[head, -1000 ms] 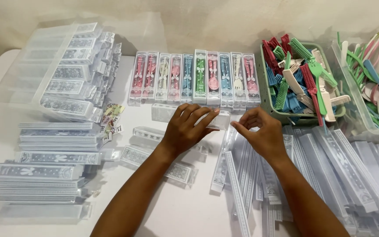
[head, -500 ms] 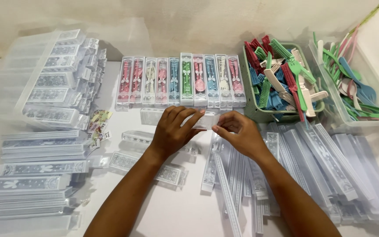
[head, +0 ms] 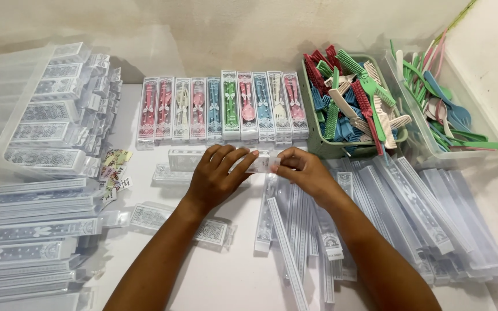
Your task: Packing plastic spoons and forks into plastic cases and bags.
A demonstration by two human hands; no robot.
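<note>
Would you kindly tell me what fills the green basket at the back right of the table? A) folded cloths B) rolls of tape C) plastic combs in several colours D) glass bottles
C: the green basket is heaped with red, blue, green and cream combs, their rows of teeth plainly showing, just behind the right hand.

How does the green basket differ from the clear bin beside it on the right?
The green basket is opaque, smaller, and heaped with combs in red, blue, green and cream. The clear bin is see-through, longer, and holds spoons and forks in green, blue, pink and white. Both stand at the table's far right and hold loose coloured plastic pieces.
</note>
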